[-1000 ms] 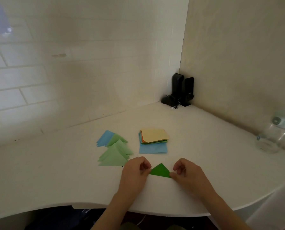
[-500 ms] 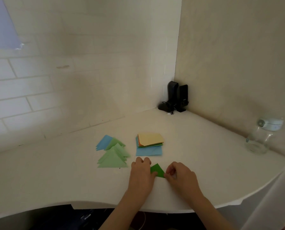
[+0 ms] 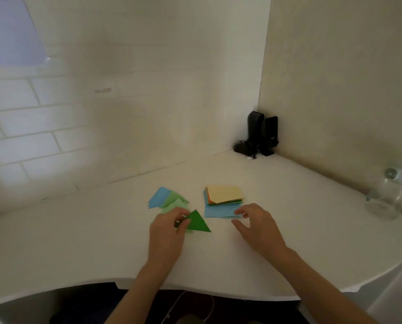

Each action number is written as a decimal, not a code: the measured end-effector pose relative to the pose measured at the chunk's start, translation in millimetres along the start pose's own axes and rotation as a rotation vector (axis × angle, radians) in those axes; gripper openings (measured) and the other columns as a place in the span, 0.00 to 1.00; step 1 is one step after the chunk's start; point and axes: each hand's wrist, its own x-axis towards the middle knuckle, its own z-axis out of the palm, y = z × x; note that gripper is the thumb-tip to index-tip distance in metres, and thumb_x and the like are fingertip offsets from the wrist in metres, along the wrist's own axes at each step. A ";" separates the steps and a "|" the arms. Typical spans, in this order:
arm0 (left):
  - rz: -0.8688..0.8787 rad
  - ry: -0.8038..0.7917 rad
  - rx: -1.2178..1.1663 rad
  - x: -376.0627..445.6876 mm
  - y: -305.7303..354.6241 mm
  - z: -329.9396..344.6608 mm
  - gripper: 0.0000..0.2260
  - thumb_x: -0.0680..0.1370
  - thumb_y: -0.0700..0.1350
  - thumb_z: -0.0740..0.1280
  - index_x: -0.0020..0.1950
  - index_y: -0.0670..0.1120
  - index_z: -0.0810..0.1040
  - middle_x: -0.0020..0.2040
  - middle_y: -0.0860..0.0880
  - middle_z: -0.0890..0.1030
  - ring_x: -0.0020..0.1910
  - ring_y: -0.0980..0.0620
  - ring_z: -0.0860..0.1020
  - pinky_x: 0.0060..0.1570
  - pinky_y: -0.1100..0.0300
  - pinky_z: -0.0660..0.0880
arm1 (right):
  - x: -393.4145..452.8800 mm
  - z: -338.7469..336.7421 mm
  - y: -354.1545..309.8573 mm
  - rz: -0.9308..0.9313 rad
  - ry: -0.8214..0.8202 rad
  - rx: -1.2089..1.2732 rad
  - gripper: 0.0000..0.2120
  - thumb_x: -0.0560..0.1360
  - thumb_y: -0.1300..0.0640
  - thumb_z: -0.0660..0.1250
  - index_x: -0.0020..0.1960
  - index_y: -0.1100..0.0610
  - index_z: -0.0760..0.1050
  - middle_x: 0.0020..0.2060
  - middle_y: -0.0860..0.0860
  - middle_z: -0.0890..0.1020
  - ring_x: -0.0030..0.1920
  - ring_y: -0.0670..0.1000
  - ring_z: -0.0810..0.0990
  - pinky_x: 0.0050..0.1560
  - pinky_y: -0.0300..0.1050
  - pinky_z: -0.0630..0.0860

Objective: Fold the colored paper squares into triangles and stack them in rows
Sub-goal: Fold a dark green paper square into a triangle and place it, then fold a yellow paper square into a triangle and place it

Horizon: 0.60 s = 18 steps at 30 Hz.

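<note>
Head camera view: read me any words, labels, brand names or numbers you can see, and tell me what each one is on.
None can be read.
Black speakers in the corner: a small pale mark on the front, too small to read.
Clear glass jar with a white lid: no legible label.
Stack of coloured paper squares, dark green folded paper triangle held by the left hand, and the row of folded triangles: plain, no print.
</note>
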 end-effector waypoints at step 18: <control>-0.121 0.045 0.117 5.5 -71.8 -9.7 0.11 0.65 0.42 0.77 0.38 0.53 0.76 0.38 0.59 0.73 0.39 0.55 0.71 0.37 0.62 0.66 | 69.7 54.9 -14.2 0.040 -0.111 -0.282 0.11 0.78 0.48 0.57 0.53 0.46 0.78 0.55 0.42 0.79 0.56 0.46 0.76 0.59 0.49 0.61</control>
